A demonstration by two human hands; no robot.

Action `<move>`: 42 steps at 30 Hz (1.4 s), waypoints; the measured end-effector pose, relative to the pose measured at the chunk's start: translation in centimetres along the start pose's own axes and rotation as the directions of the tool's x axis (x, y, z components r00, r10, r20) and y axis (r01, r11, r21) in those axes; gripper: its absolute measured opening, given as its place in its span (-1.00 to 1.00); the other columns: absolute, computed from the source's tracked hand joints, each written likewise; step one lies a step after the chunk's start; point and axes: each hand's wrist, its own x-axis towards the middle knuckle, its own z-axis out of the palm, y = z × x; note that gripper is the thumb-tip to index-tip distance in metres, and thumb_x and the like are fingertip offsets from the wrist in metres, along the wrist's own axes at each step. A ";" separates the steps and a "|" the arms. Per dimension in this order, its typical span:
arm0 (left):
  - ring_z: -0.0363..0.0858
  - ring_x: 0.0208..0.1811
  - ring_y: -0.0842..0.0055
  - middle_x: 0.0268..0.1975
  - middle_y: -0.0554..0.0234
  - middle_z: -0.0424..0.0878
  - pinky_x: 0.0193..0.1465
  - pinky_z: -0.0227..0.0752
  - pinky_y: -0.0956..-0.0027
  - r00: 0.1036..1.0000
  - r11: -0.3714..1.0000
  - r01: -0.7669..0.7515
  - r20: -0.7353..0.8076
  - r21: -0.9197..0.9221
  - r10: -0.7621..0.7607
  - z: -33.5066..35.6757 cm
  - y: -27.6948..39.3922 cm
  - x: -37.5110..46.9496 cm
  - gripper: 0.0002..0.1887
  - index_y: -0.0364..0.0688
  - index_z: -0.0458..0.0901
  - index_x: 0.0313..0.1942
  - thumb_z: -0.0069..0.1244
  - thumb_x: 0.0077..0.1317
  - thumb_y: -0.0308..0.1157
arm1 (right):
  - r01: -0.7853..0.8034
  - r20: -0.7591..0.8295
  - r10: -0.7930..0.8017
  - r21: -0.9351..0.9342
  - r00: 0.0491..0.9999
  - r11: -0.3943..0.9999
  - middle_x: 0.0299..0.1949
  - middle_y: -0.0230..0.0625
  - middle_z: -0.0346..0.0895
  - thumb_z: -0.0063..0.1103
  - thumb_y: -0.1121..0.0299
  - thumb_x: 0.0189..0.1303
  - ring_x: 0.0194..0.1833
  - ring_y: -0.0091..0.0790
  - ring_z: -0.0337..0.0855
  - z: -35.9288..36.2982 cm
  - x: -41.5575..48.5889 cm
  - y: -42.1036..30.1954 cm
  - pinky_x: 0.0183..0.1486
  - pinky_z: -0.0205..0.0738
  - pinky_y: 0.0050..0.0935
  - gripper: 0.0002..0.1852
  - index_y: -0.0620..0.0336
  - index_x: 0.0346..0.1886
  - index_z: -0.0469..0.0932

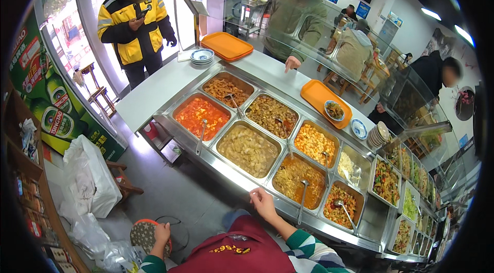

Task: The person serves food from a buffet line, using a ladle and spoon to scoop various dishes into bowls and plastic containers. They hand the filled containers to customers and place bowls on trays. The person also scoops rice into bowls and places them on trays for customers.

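My right hand hovers at the near steel edge of the food counter, fingers loosely curled, with nothing visible in it. Closest to it are a pan of pale stewed vegetables and a pan of yellow-brown dish in sauce with a ladle. Low on the left, my left hand is curled in front of a round star-patterned seat or pad with an orange rim. Whether the fingers grip it cannot be told.
Across the counter, a person in a yellow jacket holds a phone; another in green points downward. An orange tray carries a bowl of food. Stacked trays stand farther left. White plastic bags crowd my left side.
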 end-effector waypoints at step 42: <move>0.64 -0.37 0.33 -0.40 0.06 0.66 -0.38 0.47 0.30 -0.092 -0.245 -0.512 0.337 -0.823 -0.937 -5.5 -32.5 8.3 -0.74 -0.29 0.57 -0.40 -0.01 0.32 -0.26 | -0.242 0.518 0.202 0.010 0.831 0.970 -0.54 -0.44 0.50 -0.01 0.40 0.38 -0.62 -0.68 0.32 30.8 18.3 -11.2 -0.59 0.16 -0.70 -0.85 0.20 -0.13 0.54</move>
